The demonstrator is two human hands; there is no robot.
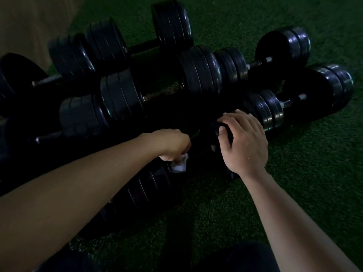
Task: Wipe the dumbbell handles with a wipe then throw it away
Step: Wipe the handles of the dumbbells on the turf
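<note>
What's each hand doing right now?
Left hand: closed, gripping the crumpled white wipe.
Right hand: fingers and thumb curled over the nearest black dumbbell's round end plate.

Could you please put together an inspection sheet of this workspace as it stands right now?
Surface: green turf, dimly lit.
Job's things: white wipe crumpled at the handle of the nearest dumbbell; the handle itself is lost in shadow.
Clutter: other black dumbbells lying side by side behind it.
Hands: left hand grips the wipe; right hand holds the plates at one end of the nearest dumbbell.
Cables: nothing seen.
Surroundings: tan surface at top left; no bin in view.
</note>
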